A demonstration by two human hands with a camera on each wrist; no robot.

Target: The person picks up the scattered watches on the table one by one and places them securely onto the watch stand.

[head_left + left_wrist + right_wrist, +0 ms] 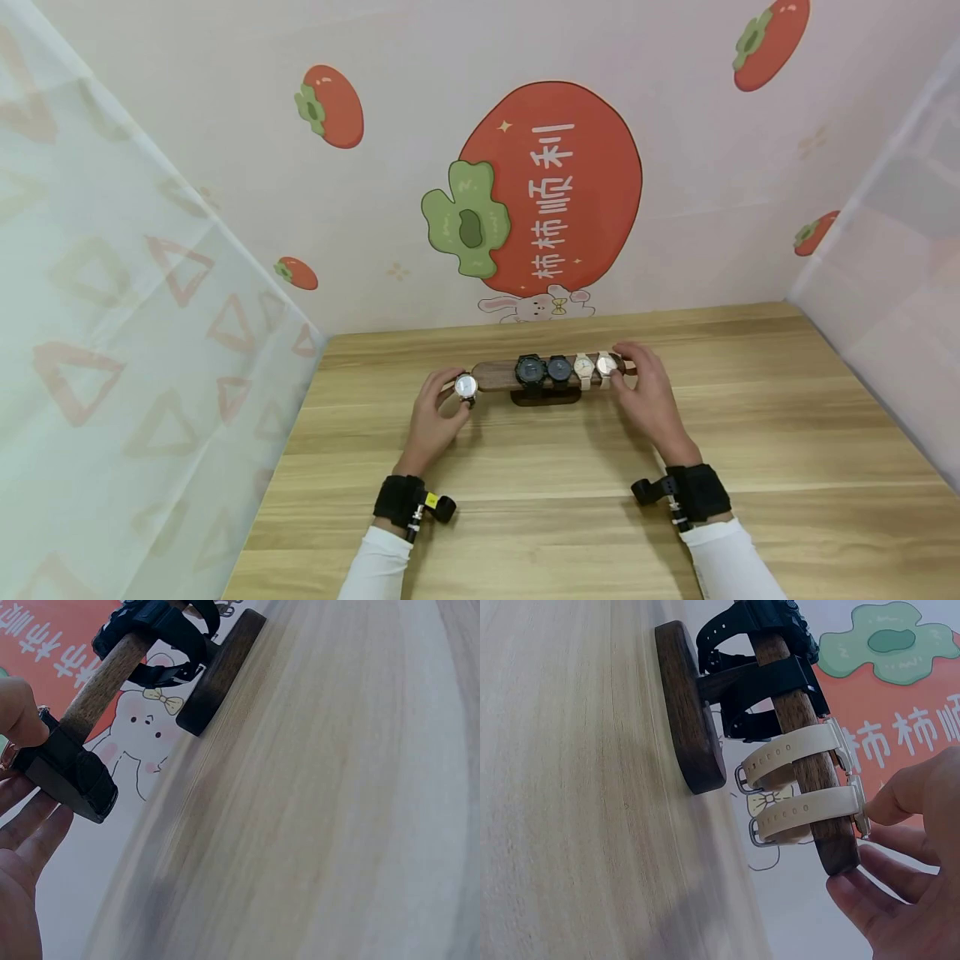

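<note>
My left hand pinches a watch with a pale round face and a black strap, right at the left end of a dark wooden watch stand's bar. In the left wrist view, the thumb is above the strap and the other fingers are under it. At the bar's other end, my right hand grips the tip, its thumb by the outer cream watch. A second cream watch sits beside that one, then two black watches, one smaller and one larger.
The stand's dark base rests on the wood-grain table, near its back edge. Behind it rises a pale backdrop printed with persimmons and a rabbit. Pale sheets hang along the left side and the right side.
</note>
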